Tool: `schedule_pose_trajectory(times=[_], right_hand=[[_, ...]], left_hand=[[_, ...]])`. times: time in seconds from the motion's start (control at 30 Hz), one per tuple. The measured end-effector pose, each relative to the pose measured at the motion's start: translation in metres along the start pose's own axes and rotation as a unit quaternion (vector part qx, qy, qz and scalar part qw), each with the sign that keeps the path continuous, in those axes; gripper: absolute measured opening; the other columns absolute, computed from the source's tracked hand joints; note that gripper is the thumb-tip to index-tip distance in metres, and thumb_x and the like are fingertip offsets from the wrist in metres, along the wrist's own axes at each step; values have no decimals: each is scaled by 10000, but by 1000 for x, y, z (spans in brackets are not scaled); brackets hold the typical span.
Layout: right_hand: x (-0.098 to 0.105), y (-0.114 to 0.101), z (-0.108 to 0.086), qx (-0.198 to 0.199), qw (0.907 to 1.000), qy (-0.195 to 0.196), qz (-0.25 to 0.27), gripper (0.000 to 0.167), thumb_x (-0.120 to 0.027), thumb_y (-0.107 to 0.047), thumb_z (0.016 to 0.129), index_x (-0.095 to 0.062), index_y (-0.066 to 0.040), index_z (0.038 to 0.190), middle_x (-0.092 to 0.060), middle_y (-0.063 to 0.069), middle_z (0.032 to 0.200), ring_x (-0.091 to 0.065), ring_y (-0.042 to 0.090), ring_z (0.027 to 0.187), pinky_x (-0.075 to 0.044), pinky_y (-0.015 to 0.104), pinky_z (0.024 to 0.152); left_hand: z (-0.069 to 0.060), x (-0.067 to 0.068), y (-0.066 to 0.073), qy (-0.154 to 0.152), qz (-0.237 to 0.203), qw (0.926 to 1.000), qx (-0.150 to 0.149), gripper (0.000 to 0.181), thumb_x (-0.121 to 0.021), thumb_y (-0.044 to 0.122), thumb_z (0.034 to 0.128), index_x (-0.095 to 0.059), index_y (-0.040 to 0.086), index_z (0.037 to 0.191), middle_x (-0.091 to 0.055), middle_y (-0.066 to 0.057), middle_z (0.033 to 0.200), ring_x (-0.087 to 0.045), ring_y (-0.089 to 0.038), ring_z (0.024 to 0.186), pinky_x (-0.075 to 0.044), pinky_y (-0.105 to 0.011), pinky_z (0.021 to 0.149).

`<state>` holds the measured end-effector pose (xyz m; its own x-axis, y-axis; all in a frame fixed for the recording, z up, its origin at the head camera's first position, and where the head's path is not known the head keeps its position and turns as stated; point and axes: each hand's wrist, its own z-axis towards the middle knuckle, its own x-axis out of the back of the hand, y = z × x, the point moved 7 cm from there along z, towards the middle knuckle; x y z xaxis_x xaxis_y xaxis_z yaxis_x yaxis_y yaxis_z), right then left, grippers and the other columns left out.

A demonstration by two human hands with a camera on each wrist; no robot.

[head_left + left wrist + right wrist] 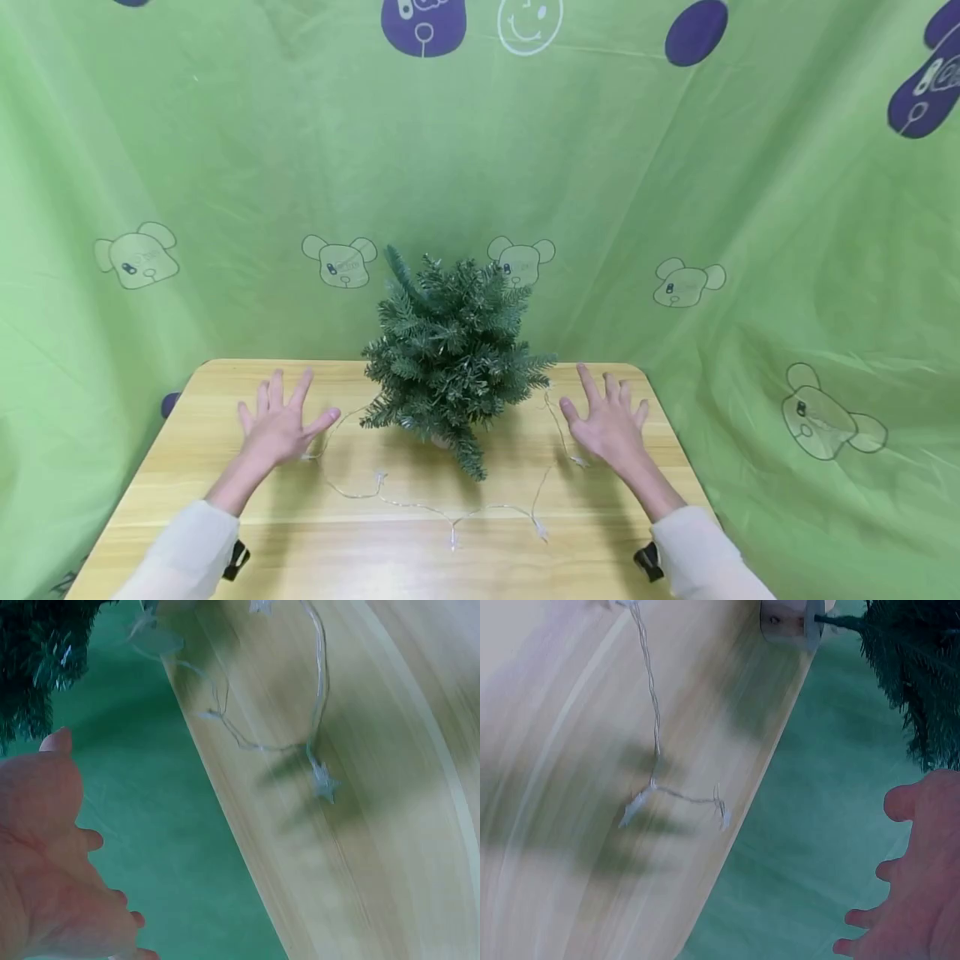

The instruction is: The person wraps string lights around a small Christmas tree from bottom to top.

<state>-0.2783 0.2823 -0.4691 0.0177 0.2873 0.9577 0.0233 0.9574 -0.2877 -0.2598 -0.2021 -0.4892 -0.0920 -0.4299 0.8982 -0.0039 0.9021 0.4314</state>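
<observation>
A small green artificial tree stands at the back middle of the wooden table, on a pale base seen in the right wrist view. Around its front and sides a thin light string with star-shaped lights curves over the tabletop. My left hand is spread in the air left of the tree, above the string's left part. My right hand is spread likewise on the right, near the string's right end. Both hands hold nothing, and neither touches the tree.
The wooden table has rounded back corners. Behind it and at both sides hangs a green cloth with printed bear heads and purple shapes. Dark straps show under both sleeves.
</observation>
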Motion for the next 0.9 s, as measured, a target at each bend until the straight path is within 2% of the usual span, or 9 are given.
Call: schedule_pose_trajectory(times=[0.17, 0.37, 0.5, 0.57, 0.67, 0.77, 0.9], right_hand=[[-12, -9, -1, 122, 9997, -53, 197, 729, -446, -497, 1032, -162, -199, 1633, -185, 350, 1615, -144, 577, 1477, -8, 834, 1104], [-27, -21, -5, 203, 9978, -340, 536, 711, -445, -496, 1038, -162, -228, 1633, -338, 330, 1559, -358, 548, 1397, -260, 786, 1055], [-35, -27, -9, 227, 9932, -658, 936, 705, -467, -460, 1038, -167, -226, 1631, -349, 281, 1587, -374, 537, 1411, -283, 787, 1062], [-39, -29, -11, 224, 9887, -815, 1234, 702, -490, -432, 1032, -180, -231, 1628, -341, 257, 1602, -373, 532, 1419, -276, 803, 1069], [-44, -30, -13, 155, 9809, -985, 1673, 690, -530, -412, 1016, -234, -233, 1613, -425, 274, 1545, -461, 522, 1359, -386, 763, 1026], [-50, -30, -15, 83, 9724, -1022, 2096, 660, -589, -374, 990, -335, -193, 1572, -583, 271, 1387, -601, 453, 1225, -509, 655, 960], [-62, -31, -19, -82, 9539, -1204, 2749, 587, -660, -293, 945, -480, -114, 1474, -716, 152, 1176, -687, 340, 1073, -560, 533, 925]], left_hand=[[0, -10, 12, -210, -109, 9996, -125, 895, -462, 658, 984, -143, 117, 1622, 60, -370, 1619, 8, -613, 1469, 63, -838, 1075], [-3, -23, 21, -414, -405, 9978, -320, 852, -537, 567, 983, -199, 94, 1606, 0, -394, 1610, -76, -610, 1466, 8, -834, 1094], [-7, -29, 26, -609, -665, 9952, -389, 826, -583, 485, 980, -228, 59, 1592, -87, -423, 1587, -177, -613, 1448, -104, -824, 1105], [-8, -32, 28, -725, -879, 9927, -398, 834, -609, 465, 975, -241, 25, 1580, -183, -429, 1562, -270, -609, 1417, -202, -804, 1101], [-10, -37, 30, -963, -1295, 9864, -316, 846, -635, 460, 968, -262, -14, 1560, -312, -416, 1520, -392, -603, 1352, -346, -753, 1068], [-10, -44, 31, -1155, -1545, 9809, -231, 828, -659, 455, 956, -323, -44, 1524, -430, -410, 1448, -488, -585, 1279, -457, -699, 1003], [-10, -56, 29, -1291, -1747, 9760, -128, 736, -718, 387, 919, -453, -55, 1444, -587, -369, 1295, -604, -499, 1167, -532, -628, 943]])
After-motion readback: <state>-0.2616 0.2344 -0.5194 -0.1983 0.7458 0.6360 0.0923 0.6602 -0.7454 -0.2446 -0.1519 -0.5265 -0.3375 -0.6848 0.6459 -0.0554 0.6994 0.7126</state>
